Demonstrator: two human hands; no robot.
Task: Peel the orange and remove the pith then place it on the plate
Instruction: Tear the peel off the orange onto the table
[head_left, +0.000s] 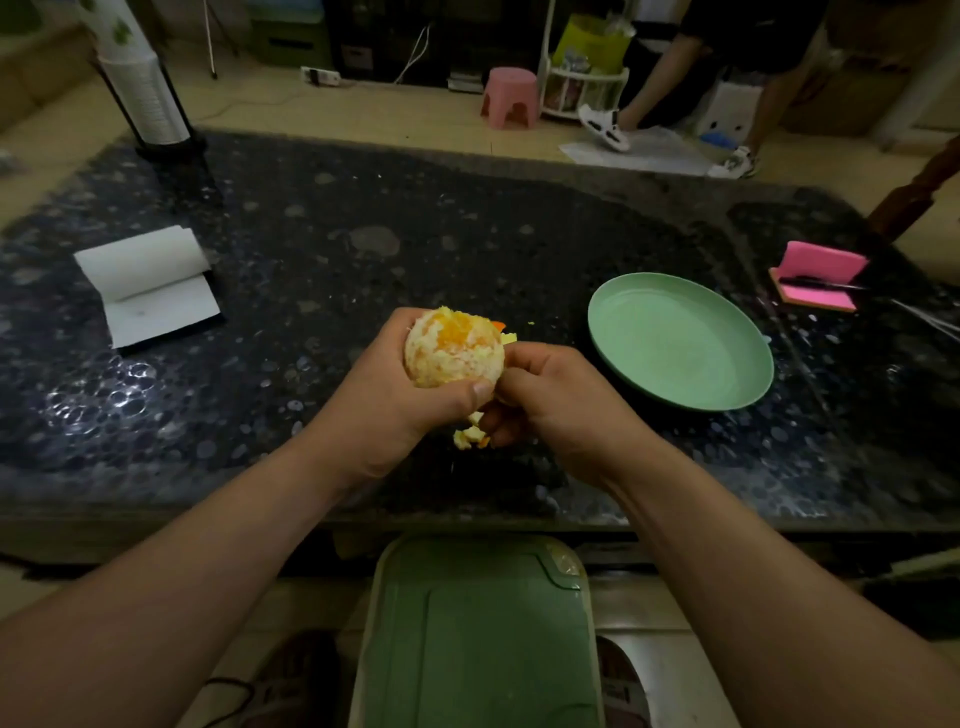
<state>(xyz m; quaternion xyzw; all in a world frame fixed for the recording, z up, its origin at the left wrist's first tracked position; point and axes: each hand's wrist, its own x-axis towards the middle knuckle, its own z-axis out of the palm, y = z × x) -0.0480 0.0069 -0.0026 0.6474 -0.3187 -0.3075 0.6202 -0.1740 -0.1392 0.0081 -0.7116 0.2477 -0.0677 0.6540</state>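
My left hand grips a mostly peeled orange above the middle of the dark speckled table; white pith covers most of it and a patch of bare flesh shows on top. My right hand is curled against the orange's right side and holds scraps of peel that hang below its fingers. A bit of peel also shows behind the orange. The green plate lies to the right of my hands with nothing on it.
A folded white paper towel lies at the table's left. A pink notepad with a pen sits at the far right. A green bin lid is below the table's near edge. A person's legs stand beyond the table.
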